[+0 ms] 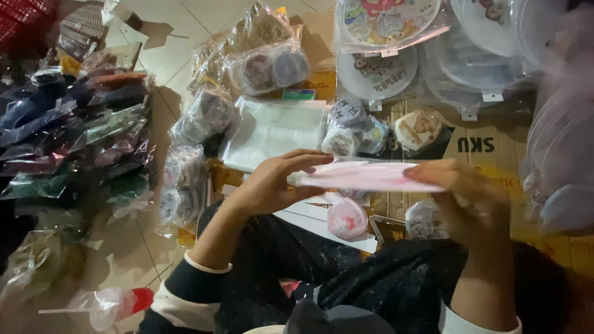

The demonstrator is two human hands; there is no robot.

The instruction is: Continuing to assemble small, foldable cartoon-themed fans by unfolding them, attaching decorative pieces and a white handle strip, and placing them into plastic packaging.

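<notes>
clear bags (272, 127) flat on the brown box (482, 151), round packs (377, 74) above. left hand (272, 182) and right hand (461, 188), fingers curled, grip a pink sleeve (365, 176) level over the lap.

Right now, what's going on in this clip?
A person sitting on the floor holds a flat pink item edge-on between both bare hands: the left hand grips its left end, the right hand, blurred, grips its right end. Around them lie small round items in clear bags, a stack of clear plastic bags, larger round printed discs in wrappers and flattened cardboard. Dark bagged goods are piled further off on the left hand's side.
</notes>
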